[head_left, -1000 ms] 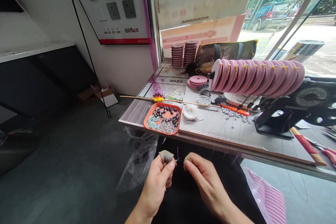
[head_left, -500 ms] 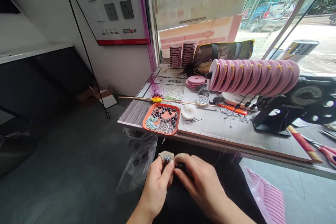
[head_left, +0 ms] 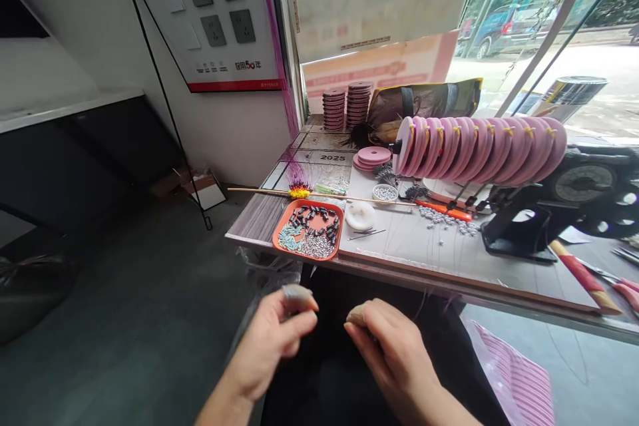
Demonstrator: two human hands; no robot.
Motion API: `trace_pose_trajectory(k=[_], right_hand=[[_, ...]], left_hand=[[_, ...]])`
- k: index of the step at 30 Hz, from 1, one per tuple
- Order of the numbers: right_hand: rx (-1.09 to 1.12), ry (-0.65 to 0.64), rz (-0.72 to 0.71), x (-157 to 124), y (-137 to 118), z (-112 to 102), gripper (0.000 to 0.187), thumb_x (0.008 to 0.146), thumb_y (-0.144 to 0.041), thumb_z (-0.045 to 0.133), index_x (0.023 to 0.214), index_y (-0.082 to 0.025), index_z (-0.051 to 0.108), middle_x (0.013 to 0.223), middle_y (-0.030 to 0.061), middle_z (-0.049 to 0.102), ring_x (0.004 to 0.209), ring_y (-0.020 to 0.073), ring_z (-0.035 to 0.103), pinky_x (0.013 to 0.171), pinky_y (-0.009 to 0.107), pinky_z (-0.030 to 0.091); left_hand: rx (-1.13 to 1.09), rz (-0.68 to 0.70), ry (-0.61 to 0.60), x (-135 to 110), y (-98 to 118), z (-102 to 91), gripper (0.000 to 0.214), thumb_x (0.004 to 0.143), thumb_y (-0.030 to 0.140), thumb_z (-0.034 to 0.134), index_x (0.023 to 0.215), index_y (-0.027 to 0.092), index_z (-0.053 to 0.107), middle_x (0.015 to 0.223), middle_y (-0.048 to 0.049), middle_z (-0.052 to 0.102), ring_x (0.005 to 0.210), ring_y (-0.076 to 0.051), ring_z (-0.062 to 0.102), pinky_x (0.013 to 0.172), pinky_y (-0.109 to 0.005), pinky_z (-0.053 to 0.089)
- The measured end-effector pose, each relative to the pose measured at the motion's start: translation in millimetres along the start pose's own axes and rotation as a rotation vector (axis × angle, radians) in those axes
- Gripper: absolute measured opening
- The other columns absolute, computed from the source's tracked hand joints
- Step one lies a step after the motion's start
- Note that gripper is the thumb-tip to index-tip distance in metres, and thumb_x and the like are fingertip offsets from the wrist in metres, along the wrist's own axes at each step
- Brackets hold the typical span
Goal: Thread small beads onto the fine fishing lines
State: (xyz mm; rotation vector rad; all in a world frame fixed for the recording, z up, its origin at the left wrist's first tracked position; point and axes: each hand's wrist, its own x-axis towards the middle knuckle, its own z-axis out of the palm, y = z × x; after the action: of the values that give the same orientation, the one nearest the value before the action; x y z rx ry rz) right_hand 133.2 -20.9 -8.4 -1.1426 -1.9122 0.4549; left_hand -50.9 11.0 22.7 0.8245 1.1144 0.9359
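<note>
My left hand [head_left: 277,333] hangs over my dark lap, slightly blurred, fingers curled and thumb close against the index finger. A pale finger wrap [head_left: 298,292] covers that index finger. Apart from it, my right hand [head_left: 394,346] pinches thumb and index together, the index finger also in a beige wrap [head_left: 356,314]. What either pinch holds is too small to make out. Above the hands, at the table's front edge, an orange tray [head_left: 277,243] contains black beads [head_left: 331,233], light blue tube beads [head_left: 289,237] and small silvery beads [head_left: 318,246].
On the table [head_left: 424,273] stand a winding machine [head_left: 536,213] with pink spools [head_left: 479,146], a white round lid [head_left: 360,216], needles [head_left: 367,234], a dish of grey beads [head_left: 385,193] and a thin stick [head_left: 259,191]. Scissors [head_left: 606,274] lie at the right.
My hands have come apart: the left has moved left and the right slightly right. The grey-blue bead cluster at my left index finger no longer shows clearly.
</note>
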Motion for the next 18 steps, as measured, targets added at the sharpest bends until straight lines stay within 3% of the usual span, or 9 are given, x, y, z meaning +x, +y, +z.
trace_pose_trajectory(k=[2, 4, 8, 11, 14, 16, 18], right_hand=[[0.007, 0.001, -0.013, 1, 2, 4, 0.022, 0.091, -0.020, 0.042, 0.071, -0.018, 0.050, 0.063, 0.0013, 0.056, 0.055, 0.0126, 0.048, 0.052, 0.024, 0.034], [0.018, -0.001, -0.010, 1, 1, 6, 0.024, 0.091, -0.021, 0.041, 0.069, -0.018, 0.050, 0.062, 0.0015, 0.057, 0.055, 0.0125, 0.048, 0.051, 0.024, 0.034], [-0.016, 0.022, -0.040, 2, -2, 7, 0.027, 0.092, -0.023, 0.041, 0.067, -0.018, 0.051, 0.060, 0.0010, 0.056, 0.053, 0.0122, 0.047, 0.050, 0.024, 0.033], [-0.137, -0.026, -0.287, 6, -1, 0, 0.028, 0.091, -0.017, 0.038, 0.067, -0.018, 0.053, 0.057, 0.0006, 0.054, 0.053, 0.0127, 0.043, 0.052, 0.027, 0.031], [-0.267, -0.170, -0.497, 13, 8, -20, 0.030, 0.091, -0.014, 0.034, 0.071, -0.018, 0.055, 0.058, 0.0007, 0.054, 0.055, 0.0142, 0.043, 0.059, 0.031, 0.033], [-0.321, -0.177, -0.488, 19, 17, -35, 0.026, 0.091, -0.014, 0.037, 0.075, -0.018, 0.057, 0.061, 0.0015, 0.057, 0.059, 0.0149, 0.046, 0.064, 0.032, 0.035], [-0.312, -0.073, -0.394, 23, 23, -45, 0.020, 0.090, -0.015, 0.043, 0.076, -0.019, 0.058, 0.064, 0.0021, 0.059, 0.062, 0.0149, 0.048, 0.063, 0.030, 0.036]], left_hand=[[0.071, -0.017, -0.022, -3, -18, 15.0, 0.021, 0.060, 0.022, 0.077, 0.074, 0.012, 0.066, 0.064, 0.0010, 0.056, 0.042, 0.000, 0.029, 0.036, -0.014, 0.019], [0.051, 0.051, 0.033, -5, -29, 30.4, 0.020, 0.060, 0.025, 0.077, 0.070, 0.012, 0.066, 0.061, 0.0012, 0.055, 0.043, -0.002, 0.031, 0.037, -0.015, 0.020], [-0.184, 0.064, 0.066, -6, -34, 45.3, 0.025, 0.059, 0.032, 0.077, 0.062, 0.014, 0.060, 0.052, 0.0049, 0.048, 0.040, -0.001, 0.023, 0.038, -0.017, 0.015], [-0.253, -0.038, -0.054, -9, -31, 38.1, 0.031, 0.058, 0.035, 0.077, 0.059, 0.016, 0.053, 0.045, 0.0069, 0.042, 0.039, -0.002, 0.021, 0.038, -0.018, 0.014], [-0.022, -0.053, -0.134, -11, -27, 18.3, 0.032, 0.056, 0.031, 0.079, 0.055, 0.015, 0.051, 0.044, 0.0075, 0.037, 0.041, -0.004, 0.026, 0.039, -0.018, 0.018], [0.132, -0.007, -0.102, -10, -25, 3.4, 0.031, 0.056, 0.029, 0.079, 0.053, 0.014, 0.052, 0.047, 0.0063, 0.039, 0.043, -0.004, 0.029, 0.040, -0.019, 0.020], [0.169, 0.027, -0.027, -6, -25, -7.0, 0.029, 0.059, 0.030, 0.077, 0.053, 0.014, 0.054, 0.047, 0.0065, 0.039, 0.044, -0.004, 0.027, 0.040, -0.018, 0.021]])
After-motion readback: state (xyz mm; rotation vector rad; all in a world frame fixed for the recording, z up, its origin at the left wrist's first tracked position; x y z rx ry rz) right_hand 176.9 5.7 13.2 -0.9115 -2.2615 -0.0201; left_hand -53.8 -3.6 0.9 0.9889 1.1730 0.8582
